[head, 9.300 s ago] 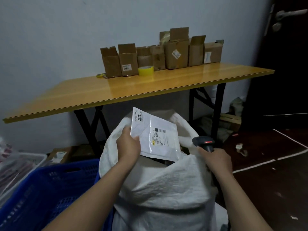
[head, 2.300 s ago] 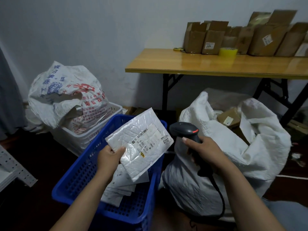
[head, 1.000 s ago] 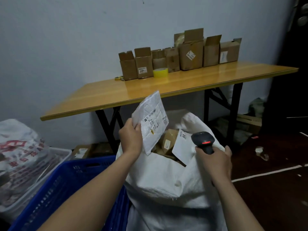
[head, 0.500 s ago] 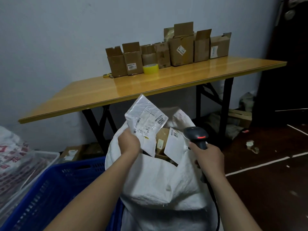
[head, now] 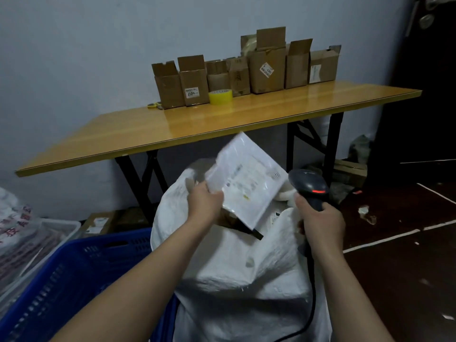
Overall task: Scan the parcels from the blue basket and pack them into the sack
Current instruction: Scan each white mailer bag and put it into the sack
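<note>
The parcel (head: 246,183) has swung from corner-up to a flatter tilt in the last half second, its label now facing up over the mouth of the sack (head: 234,262). Behind, a table (head: 222,122) against the wall carries a row of open boxes (head: 265,70) and a roll of yellow tape (head: 220,97). A blue basket (head: 74,280) sits just left of the sack, with a white crate (head: 56,230) beyond it. The parcel hides most of the sack's opening — only a labelled white packet (head: 275,217) shows clearly beneath it. The left hand (head: 206,204) grips the parcel by its lower-left corner, fingers curled round the edge. The right hand (head: 320,225) is wrapped round the handle of a scanner (head: 308,186), its red light lit and its head just beside the parcel's right edge — the cable (head: 314,292) trails down the sack's side. The parcel is a flat white mailer, motion-blurred, its print unreadable.
</note>
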